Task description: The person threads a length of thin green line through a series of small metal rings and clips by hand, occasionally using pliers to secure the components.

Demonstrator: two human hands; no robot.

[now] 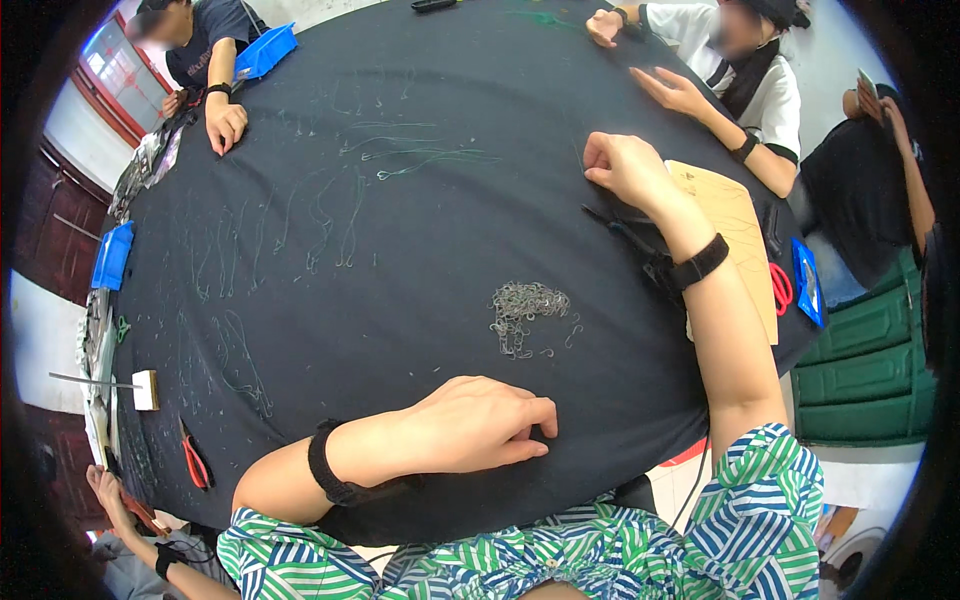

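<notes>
My left hand [480, 425] is low over the near side of the black cloth, its thumb and forefinger tips curled close together. Whatever lies between them is too small to make out. Farther off to the right, my right hand [625, 168] is raised with fingers bent into a pinch; a faint thin strand may show beside its fingertips, but I cannot tell what it holds. Between the two hands sits a pile of small metal fish hooks [530, 303], with a few loose ones beside it. Thin green fishing lines [420, 160] lie spread over the cloth's left and far parts.
A tan board [730, 215] and red-handled scissors [781, 290] lie right of my forearm, near a blue packet [808, 283]. Red-handled pliers [196, 460] and a white block [146, 390] are at left. Co-workers' hands [226, 125] reach over the far table side.
</notes>
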